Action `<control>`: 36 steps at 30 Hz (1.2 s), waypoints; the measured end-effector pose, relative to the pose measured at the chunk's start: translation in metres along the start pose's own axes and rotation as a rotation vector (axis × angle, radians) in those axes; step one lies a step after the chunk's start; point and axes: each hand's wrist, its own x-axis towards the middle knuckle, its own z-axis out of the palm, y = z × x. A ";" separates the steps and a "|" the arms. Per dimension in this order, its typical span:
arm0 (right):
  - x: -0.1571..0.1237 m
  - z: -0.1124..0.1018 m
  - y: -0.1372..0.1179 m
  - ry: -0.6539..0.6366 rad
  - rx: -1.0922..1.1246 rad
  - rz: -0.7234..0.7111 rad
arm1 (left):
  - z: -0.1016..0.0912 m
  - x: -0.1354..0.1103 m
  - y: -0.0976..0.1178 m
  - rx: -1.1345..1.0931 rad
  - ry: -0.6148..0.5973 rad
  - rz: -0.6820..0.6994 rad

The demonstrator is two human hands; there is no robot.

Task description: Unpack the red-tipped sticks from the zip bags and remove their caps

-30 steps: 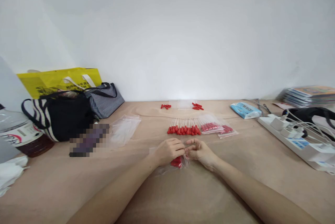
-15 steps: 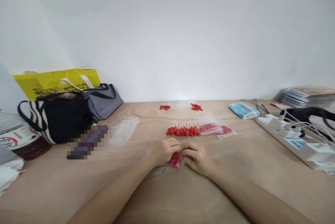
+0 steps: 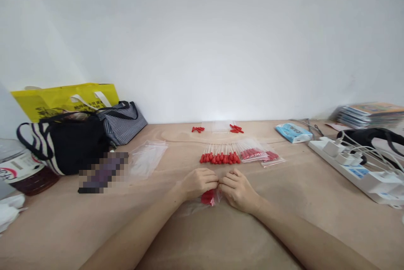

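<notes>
My left hand (image 3: 200,184) and my right hand (image 3: 239,191) meet over a clear plastic zip bag (image 3: 217,197), fingers closed on its edge. Red bulbs (image 3: 207,198) show through the plastic under my left hand; the rest of the contents is hidden by my fingers. Just beyond my hands lies a row of droppers (image 3: 220,158), thin clear stems pointing away and red bulbs toward me. Beside that row, to the right, are filled bags (image 3: 252,154) with red bulbs inside.
Flat clear bags (image 3: 148,158) lie to the left. By the wall are two small piles of red bulbs (image 3: 198,129) and a bundle of clear tubes (image 3: 220,127). A power strip (image 3: 344,169) with cables, a blue tissue pack (image 3: 293,133), a black bag (image 3: 77,144) and a bottle (image 3: 25,169) flank the table.
The fingers of my right hand have curled in more tightly at the bag's edge. My left fingers have shifted slightly over it. The view has moved a little.
</notes>
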 end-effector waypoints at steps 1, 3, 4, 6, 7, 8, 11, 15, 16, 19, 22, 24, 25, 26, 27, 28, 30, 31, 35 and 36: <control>0.000 0.000 0.000 0.003 -0.003 -0.011 | 0.000 0.000 0.000 -0.001 0.000 0.011; 0.001 0.000 0.000 0.006 -0.007 -0.038 | -0.001 0.001 0.000 -0.008 0.001 0.031; 0.002 0.000 0.000 0.005 -0.008 -0.055 | -0.002 0.001 0.001 -0.017 0.002 0.037; 0.002 0.001 0.001 -0.005 -0.007 -0.093 | -0.002 0.002 0.001 -0.043 -0.012 0.044; 0.003 0.001 0.002 -0.013 -0.004 -0.114 | -0.003 0.003 0.001 -0.057 -0.030 0.048; 0.003 0.002 0.003 -0.023 0.002 -0.133 | -0.003 0.003 0.001 -0.071 -0.053 0.049; 0.002 0.002 0.005 -0.055 0.028 -0.162 | -0.003 0.002 0.001 -0.104 -0.098 0.049; 0.000 0.001 0.007 -0.061 0.050 -0.104 | -0.004 0.001 0.000 -0.137 -0.081 0.045; 0.000 0.000 0.007 -0.049 0.051 -0.081 | -0.004 0.001 0.000 -0.144 -0.072 0.036; -0.003 0.000 0.007 0.012 0.042 -0.035 | -0.005 0.001 0.001 -0.174 -0.043 0.003; -0.005 0.000 0.007 0.046 0.030 -0.029 | -0.004 0.002 0.001 -0.200 -0.018 -0.003; -0.005 0.001 0.007 0.043 0.026 -0.045 | -0.003 0.002 0.001 -0.204 -0.008 0.000; -0.005 0.002 0.007 0.038 0.023 -0.061 | -0.002 0.002 0.000 -0.204 -0.009 0.003; -0.005 0.002 0.007 0.031 0.021 -0.083 | -0.002 0.002 0.000 -0.203 -0.016 0.008; -0.004 0.002 0.007 0.024 0.017 -0.108 | -0.003 0.003 0.001 -0.202 -0.028 0.010; -0.003 0.002 0.008 0.017 0.013 -0.131 | -0.003 0.003 0.001 -0.201 -0.042 0.012; -0.001 0.002 0.008 0.006 0.008 -0.166 | -0.005 0.004 0.002 -0.192 -0.073 0.004; -0.001 0.002 0.009 -0.002 0.005 -0.175 | -0.006 0.004 0.002 -0.185 -0.084 -0.005; 0.000 0.002 0.012 -0.082 0.014 -0.217 | -0.007 0.002 -0.001 -0.177 -0.097 -0.024; 0.000 0.002 0.013 -0.109 0.020 -0.221 | -0.007 0.001 -0.002 -0.181 -0.098 -0.022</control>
